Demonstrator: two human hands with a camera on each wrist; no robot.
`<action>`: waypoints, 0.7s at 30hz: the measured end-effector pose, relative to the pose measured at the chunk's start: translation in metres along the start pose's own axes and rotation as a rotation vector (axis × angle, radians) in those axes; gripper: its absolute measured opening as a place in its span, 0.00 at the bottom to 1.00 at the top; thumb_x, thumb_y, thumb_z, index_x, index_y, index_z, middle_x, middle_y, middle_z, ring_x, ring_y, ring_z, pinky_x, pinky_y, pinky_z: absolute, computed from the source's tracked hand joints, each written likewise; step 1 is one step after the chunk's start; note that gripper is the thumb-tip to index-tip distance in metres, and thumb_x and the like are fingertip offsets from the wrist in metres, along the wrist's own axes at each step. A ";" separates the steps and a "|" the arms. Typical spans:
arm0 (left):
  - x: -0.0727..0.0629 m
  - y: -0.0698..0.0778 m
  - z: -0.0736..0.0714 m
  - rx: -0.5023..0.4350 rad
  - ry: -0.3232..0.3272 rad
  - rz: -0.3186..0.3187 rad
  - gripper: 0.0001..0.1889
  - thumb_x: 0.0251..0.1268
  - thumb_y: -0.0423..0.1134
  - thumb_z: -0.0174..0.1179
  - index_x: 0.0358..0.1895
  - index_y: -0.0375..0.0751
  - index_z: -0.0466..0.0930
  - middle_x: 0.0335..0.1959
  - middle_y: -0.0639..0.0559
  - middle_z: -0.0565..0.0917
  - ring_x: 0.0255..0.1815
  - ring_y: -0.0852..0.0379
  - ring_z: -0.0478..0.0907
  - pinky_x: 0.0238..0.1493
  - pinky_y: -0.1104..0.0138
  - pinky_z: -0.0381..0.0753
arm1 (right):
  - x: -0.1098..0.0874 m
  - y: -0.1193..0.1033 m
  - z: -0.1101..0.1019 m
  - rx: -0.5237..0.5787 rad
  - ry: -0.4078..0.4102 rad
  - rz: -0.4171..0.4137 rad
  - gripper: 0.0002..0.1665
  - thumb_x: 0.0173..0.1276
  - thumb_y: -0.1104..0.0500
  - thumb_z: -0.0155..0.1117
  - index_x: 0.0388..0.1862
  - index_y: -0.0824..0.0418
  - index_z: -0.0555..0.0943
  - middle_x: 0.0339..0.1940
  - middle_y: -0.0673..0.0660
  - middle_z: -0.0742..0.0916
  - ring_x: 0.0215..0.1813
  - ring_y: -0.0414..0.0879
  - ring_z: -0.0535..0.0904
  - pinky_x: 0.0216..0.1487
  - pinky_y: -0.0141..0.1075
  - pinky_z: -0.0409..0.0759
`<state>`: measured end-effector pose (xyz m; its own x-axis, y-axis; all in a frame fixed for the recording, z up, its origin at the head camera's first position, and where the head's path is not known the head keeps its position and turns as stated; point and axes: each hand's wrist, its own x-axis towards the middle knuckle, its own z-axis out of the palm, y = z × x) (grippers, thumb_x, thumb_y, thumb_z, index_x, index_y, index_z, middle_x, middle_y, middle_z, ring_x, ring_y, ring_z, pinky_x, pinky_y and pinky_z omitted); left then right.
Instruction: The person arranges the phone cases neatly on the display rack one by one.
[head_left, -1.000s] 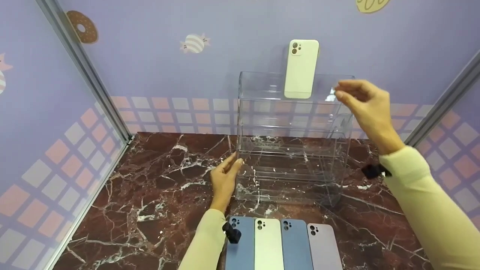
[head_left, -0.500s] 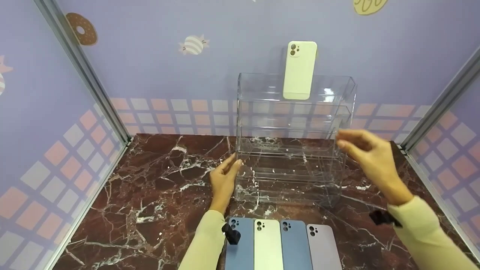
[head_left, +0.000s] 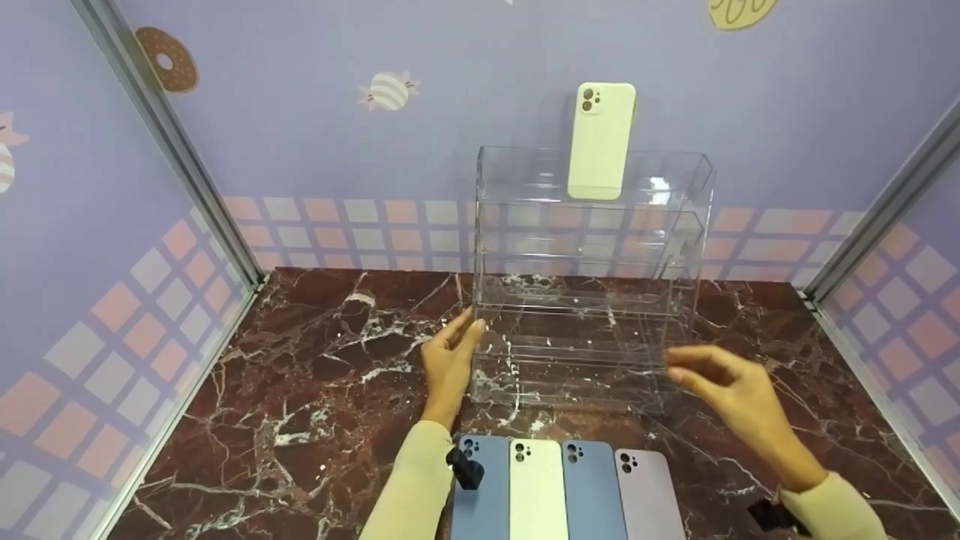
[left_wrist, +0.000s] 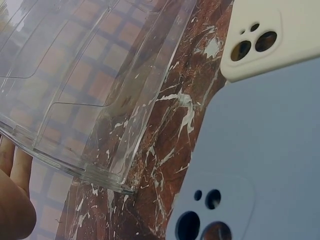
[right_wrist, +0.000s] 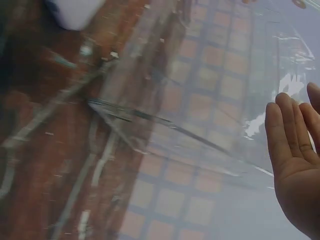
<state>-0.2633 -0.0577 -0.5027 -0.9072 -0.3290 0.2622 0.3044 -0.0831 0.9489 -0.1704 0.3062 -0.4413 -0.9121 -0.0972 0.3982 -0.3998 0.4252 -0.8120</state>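
Note:
A clear stepped acrylic display rack [head_left: 577,307] stands on the marbled surface. One cream phone case [head_left: 602,141] stands upright in its top tier. My left hand [head_left: 448,367] rests against the rack's left side with fairly straight fingers; in the left wrist view, fingers [left_wrist: 20,170] show at the rack's side edge. My right hand [head_left: 724,382] is beside the rack's lower right side, fingers loosely bent, holding nothing. In front lie a blue phone case [head_left: 487,495], a cream case [head_left: 537,487], another blue case [head_left: 592,487] and a pale lilac case [head_left: 649,491] in a row.
Purple printed panels [head_left: 300,135] enclose the back and both sides, with metal corner posts [head_left: 180,150]. The dark red marbled tabletop [head_left: 315,420] runs out to both sides of the rack. A small black camera mount [head_left: 465,469] on my left wrist overlaps the left blue case.
My right hand has moved down from the rack's top right, near the upright cream case, to its lower right side. My left hand, the rack and the cases have stayed in place.

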 end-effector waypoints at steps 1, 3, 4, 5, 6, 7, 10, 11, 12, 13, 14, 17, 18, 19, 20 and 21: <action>0.000 0.000 0.000 0.000 -0.001 -0.001 0.18 0.68 0.33 0.74 0.59 0.32 0.87 0.46 0.39 0.91 0.42 0.50 0.90 0.44 0.69 0.87 | -0.005 0.003 0.001 -0.007 -0.008 0.009 0.16 0.68 0.71 0.75 0.54 0.63 0.89 0.48 0.59 0.92 0.42 0.45 0.90 0.44 0.34 0.88; 0.000 0.000 0.000 0.002 -0.002 -0.003 0.19 0.68 0.33 0.74 0.59 0.33 0.87 0.47 0.39 0.91 0.42 0.52 0.90 0.44 0.70 0.87 | -0.013 0.010 0.002 -0.015 -0.027 0.026 0.15 0.68 0.68 0.76 0.54 0.63 0.89 0.48 0.58 0.92 0.43 0.46 0.90 0.44 0.33 0.87; -0.001 0.000 0.000 0.007 0.001 -0.006 0.19 0.68 0.34 0.74 0.60 0.33 0.87 0.47 0.39 0.91 0.43 0.53 0.90 0.44 0.70 0.86 | -0.017 0.014 0.002 -0.007 -0.039 0.038 0.15 0.68 0.68 0.76 0.54 0.63 0.89 0.48 0.58 0.92 0.44 0.46 0.90 0.44 0.33 0.87; -0.001 0.001 0.000 0.010 0.003 -0.008 0.19 0.68 0.34 0.74 0.60 0.33 0.88 0.48 0.39 0.91 0.43 0.53 0.89 0.45 0.70 0.86 | -0.020 0.017 0.003 -0.001 -0.055 0.052 0.16 0.69 0.67 0.76 0.54 0.63 0.89 0.49 0.58 0.92 0.44 0.46 0.90 0.45 0.33 0.87; -0.001 0.001 0.000 0.012 0.006 -0.010 0.19 0.68 0.34 0.74 0.60 0.34 0.88 0.48 0.39 0.91 0.44 0.53 0.89 0.45 0.70 0.86 | -0.024 0.021 0.003 0.006 -0.070 0.068 0.16 0.69 0.66 0.76 0.55 0.63 0.89 0.49 0.58 0.92 0.44 0.46 0.90 0.44 0.34 0.88; -0.001 0.001 0.000 0.013 0.006 -0.011 0.19 0.68 0.35 0.74 0.60 0.34 0.88 0.47 0.40 0.91 0.45 0.53 0.90 0.45 0.71 0.86 | -0.027 0.024 0.004 0.016 -0.088 0.088 0.16 0.69 0.66 0.76 0.55 0.64 0.89 0.50 0.59 0.92 0.45 0.46 0.90 0.45 0.34 0.88; -0.001 0.000 0.000 0.014 0.004 -0.012 0.18 0.68 0.34 0.73 0.60 0.34 0.88 0.47 0.40 0.91 0.46 0.52 0.90 0.46 0.71 0.85 | -0.035 0.032 0.004 0.011 -0.136 0.141 0.17 0.70 0.63 0.76 0.57 0.63 0.88 0.52 0.59 0.92 0.47 0.44 0.90 0.45 0.35 0.88; -0.001 0.000 0.000 0.010 0.002 -0.011 0.18 0.68 0.34 0.73 0.60 0.34 0.88 0.47 0.40 0.91 0.45 0.52 0.90 0.46 0.71 0.86 | -0.038 0.034 0.004 -0.006 -0.152 0.149 0.17 0.71 0.62 0.76 0.57 0.63 0.88 0.52 0.59 0.91 0.47 0.44 0.90 0.45 0.35 0.88; -0.001 0.000 0.000 0.007 0.000 -0.010 0.18 0.68 0.34 0.73 0.60 0.33 0.88 0.46 0.40 0.91 0.45 0.53 0.90 0.46 0.70 0.86 | -0.040 0.037 0.004 -0.018 -0.166 0.157 0.18 0.71 0.61 0.76 0.57 0.62 0.88 0.53 0.58 0.91 0.48 0.43 0.90 0.46 0.34 0.88; -0.001 0.000 0.000 0.005 -0.001 -0.010 0.19 0.68 0.33 0.73 0.60 0.33 0.87 0.46 0.40 0.91 0.44 0.54 0.90 0.46 0.70 0.86 | -0.043 0.039 0.004 -0.028 -0.181 0.162 0.18 0.70 0.60 0.76 0.58 0.62 0.88 0.54 0.59 0.91 0.48 0.43 0.90 0.46 0.34 0.87; -0.001 0.000 0.000 0.004 -0.002 -0.010 0.19 0.68 0.33 0.73 0.60 0.33 0.87 0.46 0.40 0.91 0.43 0.55 0.90 0.45 0.70 0.86 | -0.045 0.041 0.005 -0.044 -0.194 0.155 0.19 0.70 0.60 0.76 0.58 0.63 0.88 0.54 0.59 0.91 0.49 0.44 0.90 0.46 0.33 0.87; -0.001 0.001 0.001 -0.004 0.002 -0.008 0.19 0.68 0.33 0.73 0.60 0.32 0.87 0.45 0.39 0.91 0.42 0.57 0.90 0.44 0.70 0.87 | -0.050 0.046 0.006 -0.068 -0.231 0.146 0.20 0.70 0.60 0.77 0.59 0.63 0.87 0.55 0.60 0.91 0.50 0.48 0.90 0.47 0.32 0.87; -0.001 0.000 0.001 -0.006 0.003 -0.007 0.19 0.68 0.33 0.73 0.60 0.32 0.87 0.46 0.39 0.91 0.41 0.58 0.90 0.45 0.70 0.87 | -0.051 0.047 0.007 -0.071 -0.241 0.146 0.20 0.70 0.60 0.77 0.59 0.64 0.87 0.55 0.61 0.91 0.50 0.49 0.90 0.47 0.32 0.86; -0.001 0.000 0.001 -0.008 0.004 -0.006 0.18 0.68 0.33 0.73 0.60 0.33 0.87 0.45 0.40 0.91 0.41 0.57 0.90 0.45 0.70 0.87 | -0.053 0.048 0.008 -0.073 -0.251 0.146 0.20 0.70 0.59 0.76 0.59 0.63 0.87 0.55 0.61 0.90 0.50 0.50 0.90 0.48 0.32 0.86; -0.001 0.000 0.001 -0.009 0.004 -0.005 0.18 0.68 0.33 0.73 0.59 0.33 0.88 0.45 0.40 0.91 0.41 0.57 0.90 0.45 0.70 0.87 | -0.054 0.049 0.008 -0.077 -0.259 0.146 0.21 0.70 0.58 0.77 0.59 0.63 0.87 0.55 0.61 0.90 0.51 0.51 0.90 0.48 0.33 0.86; -0.001 0.000 0.001 -0.009 0.006 -0.006 0.18 0.68 0.33 0.73 0.59 0.33 0.88 0.45 0.40 0.91 0.41 0.55 0.90 0.44 0.70 0.87 | -0.055 0.050 0.009 -0.082 -0.266 0.151 0.21 0.70 0.58 0.77 0.59 0.63 0.87 0.55 0.60 0.90 0.51 0.52 0.90 0.48 0.33 0.86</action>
<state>-0.2631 -0.0565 -0.5030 -0.9071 -0.3345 0.2554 0.3017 -0.0938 0.9488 -0.1411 0.3249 -0.5075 -0.9566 -0.2545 0.1417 -0.2594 0.5228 -0.8120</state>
